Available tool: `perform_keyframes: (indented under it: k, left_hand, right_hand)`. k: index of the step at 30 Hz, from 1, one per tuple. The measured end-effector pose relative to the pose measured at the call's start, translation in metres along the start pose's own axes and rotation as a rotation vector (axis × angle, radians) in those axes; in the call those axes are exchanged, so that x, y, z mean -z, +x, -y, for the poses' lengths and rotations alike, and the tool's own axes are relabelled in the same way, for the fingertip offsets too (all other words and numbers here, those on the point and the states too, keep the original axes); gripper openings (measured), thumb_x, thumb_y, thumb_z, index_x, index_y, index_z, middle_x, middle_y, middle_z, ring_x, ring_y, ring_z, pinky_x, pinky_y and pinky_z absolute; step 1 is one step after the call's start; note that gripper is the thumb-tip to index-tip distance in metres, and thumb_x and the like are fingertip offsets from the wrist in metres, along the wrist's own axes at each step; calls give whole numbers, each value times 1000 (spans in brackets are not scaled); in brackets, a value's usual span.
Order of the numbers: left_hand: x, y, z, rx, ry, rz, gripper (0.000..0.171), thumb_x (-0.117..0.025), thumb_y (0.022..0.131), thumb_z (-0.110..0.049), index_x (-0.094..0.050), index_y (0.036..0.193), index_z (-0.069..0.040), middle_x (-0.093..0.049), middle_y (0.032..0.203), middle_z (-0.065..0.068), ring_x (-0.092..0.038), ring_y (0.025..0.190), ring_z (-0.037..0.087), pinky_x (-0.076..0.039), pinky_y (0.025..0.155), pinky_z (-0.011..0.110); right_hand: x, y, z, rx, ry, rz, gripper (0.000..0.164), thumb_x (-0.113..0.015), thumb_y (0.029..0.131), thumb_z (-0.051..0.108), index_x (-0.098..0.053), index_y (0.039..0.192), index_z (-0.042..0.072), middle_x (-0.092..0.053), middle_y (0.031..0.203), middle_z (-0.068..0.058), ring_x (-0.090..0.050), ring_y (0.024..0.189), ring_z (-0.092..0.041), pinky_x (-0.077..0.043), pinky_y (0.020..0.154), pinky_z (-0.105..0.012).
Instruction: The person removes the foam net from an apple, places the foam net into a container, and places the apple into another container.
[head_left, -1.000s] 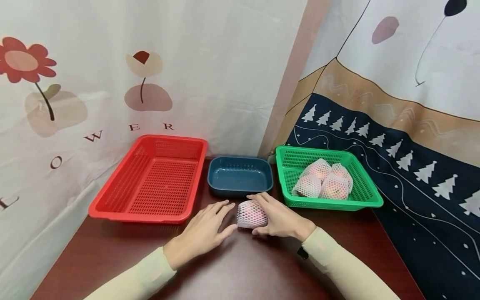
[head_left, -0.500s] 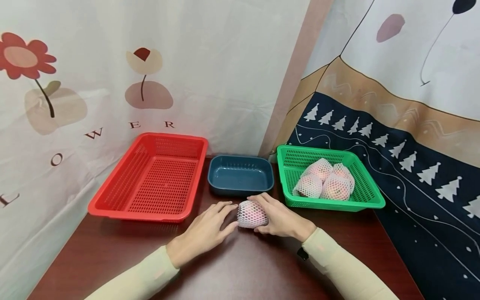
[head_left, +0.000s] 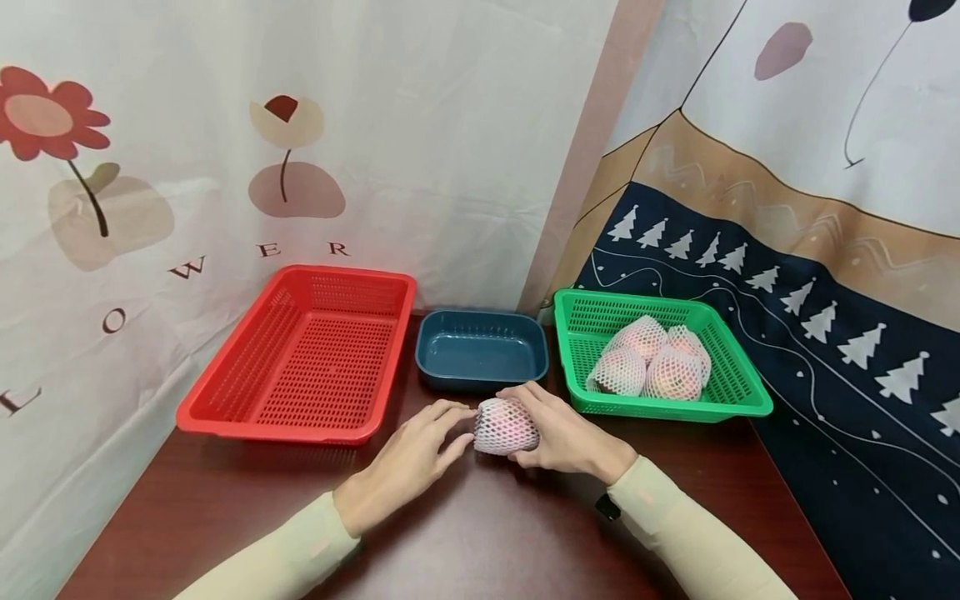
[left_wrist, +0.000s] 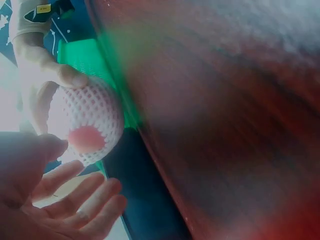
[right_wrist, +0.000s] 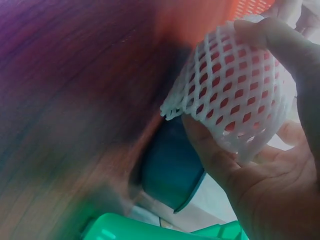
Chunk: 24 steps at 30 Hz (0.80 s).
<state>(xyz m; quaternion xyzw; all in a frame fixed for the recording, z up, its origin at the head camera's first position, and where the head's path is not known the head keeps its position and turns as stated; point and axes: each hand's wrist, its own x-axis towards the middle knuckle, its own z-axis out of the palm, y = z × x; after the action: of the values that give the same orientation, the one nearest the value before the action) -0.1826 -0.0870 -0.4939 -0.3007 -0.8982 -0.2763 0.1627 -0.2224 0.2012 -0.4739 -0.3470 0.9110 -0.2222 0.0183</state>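
Note:
A round reddish fruit in a white foam net [head_left: 506, 427] sits just above or on the table in front of the blue tray. My right hand [head_left: 566, 433] grips it from the right, thumb on the near side and fingers over the far side. In the left wrist view the net's opening bares a red patch of the fruit [left_wrist: 87, 139]. My left hand [head_left: 405, 454] is at the net's left end, thumb and forefinger apart, their tips at or very near its edge. The other left fingers are loosely bent. Whether the left fingertips touch the net, I cannot tell.
A red basket [head_left: 378, 367] stands at the left and a small blue tray [head_left: 480, 385] behind the hands. To the right, a green basket [head_left: 720, 407] holds several netted fruits [head_left: 618, 371]. Printed curtains [head_left: 450, 167] hang behind the brown table [head_left: 480, 533].
The right hand and netted fruit have shifted very slightly. My left hand has moved marginally, staying by the net's left end. The head view has tilted a little.

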Motion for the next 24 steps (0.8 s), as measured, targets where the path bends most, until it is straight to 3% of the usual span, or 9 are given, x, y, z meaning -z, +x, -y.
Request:
perform_keyframes:
  k: [4,9,16,24]
  left_hand:
    - [1,3,-1,-35,-52,-59,31,-90,103,-13,-82,133,-8,-81,126,5,-82,115,20,-70,100,41]
    - [0,4,-4,-56,-168,-111,33,-89,103,-6,-81,134,-4,-82,125,9,-84,116,24,-71,100,41]
    - [0,4,-6,-15,-247,-106,46,-93,99,-8,-78,142,-5,-83,131,9,-84,121,27,-71,103,43]
    - [2,7,-7,-47,-260,-102,61,-97,91,-14,-75,148,-8,-78,147,7,-77,138,24,-66,115,45]
  right_hand:
    - [2,1,2,27,14,-28,88,-102,89,30,-55,161,14,-66,150,-5,-69,129,-17,-67,109,-40]
    - [4,0,5,46,25,-41,88,-102,89,31,-55,162,14,-66,150,-5,-69,130,-17,-66,110,-40]
    - [4,0,12,43,45,-26,89,-101,90,34,-54,164,15,-65,154,-4,-69,131,-16,-66,111,-41]
    - [6,1,17,18,82,-10,96,-101,90,34,-49,168,15,-64,159,-4,-68,135,-16,-67,113,-42]
